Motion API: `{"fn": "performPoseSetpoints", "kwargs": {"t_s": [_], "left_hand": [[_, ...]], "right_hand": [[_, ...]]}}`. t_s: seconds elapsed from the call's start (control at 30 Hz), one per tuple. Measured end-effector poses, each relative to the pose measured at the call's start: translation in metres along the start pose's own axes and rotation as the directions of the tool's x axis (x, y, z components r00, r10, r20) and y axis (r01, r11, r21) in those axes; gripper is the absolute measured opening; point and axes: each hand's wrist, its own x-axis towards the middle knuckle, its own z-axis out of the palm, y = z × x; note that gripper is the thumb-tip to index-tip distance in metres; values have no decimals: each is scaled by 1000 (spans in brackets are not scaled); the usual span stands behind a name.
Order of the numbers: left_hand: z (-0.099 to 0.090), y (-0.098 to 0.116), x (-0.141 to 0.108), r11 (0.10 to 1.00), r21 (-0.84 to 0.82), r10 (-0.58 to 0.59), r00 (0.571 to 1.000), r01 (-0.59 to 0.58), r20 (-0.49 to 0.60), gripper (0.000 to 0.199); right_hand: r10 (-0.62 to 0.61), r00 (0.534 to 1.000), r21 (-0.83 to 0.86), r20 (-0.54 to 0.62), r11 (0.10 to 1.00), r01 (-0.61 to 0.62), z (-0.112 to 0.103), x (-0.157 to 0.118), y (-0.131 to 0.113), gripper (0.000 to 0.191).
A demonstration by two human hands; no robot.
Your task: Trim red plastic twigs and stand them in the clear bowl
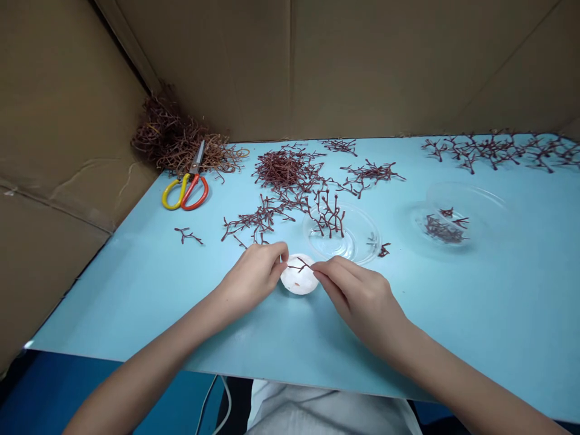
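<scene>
A small brown branched twig spans the gap between my hands, above a round white pad with a small brownish mark. Pinched fingers of my left hand are at the twig's left end. My right hand grips the other end between thumb and index finger. Just behind the pad, a clear plastic lid lies on the table, and several joined twigs stand upright on it. A tiny cluster of twig bits sits by the lid's right edge.
Scissors with yellow and red handles lie beside a tangled brown heap in the left corner. Twig piles spread across the middle back, more branches at the far right. A clear container holds small pieces. Cardboard walls enclose the blue table.
</scene>
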Motion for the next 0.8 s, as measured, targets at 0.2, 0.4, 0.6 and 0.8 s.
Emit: {"fn": "performPoseSetpoints", "kwargs": {"t_s": [0.2,0.4,0.6,0.8], "left_hand": [[-4,-6,2,986,-164,47,993,-30,104,20],[-6,-7,6,977,-211,45,991,-18,127,19],[-10,-3,10,988,-155,60,978,-29,199,22],[-12,-5,9,974,-225,64,979,-20,192,20]], "right_hand": [[-9,1000,25,-20,1000,9,2,6,-1,23],[-41,998,9,-41,999,41,5,5,-2,23],[-69,997,28,-29,997,69,10,3,-4,24],[-95,993,-62,-65,994,91,11,3,-3,25]]}}
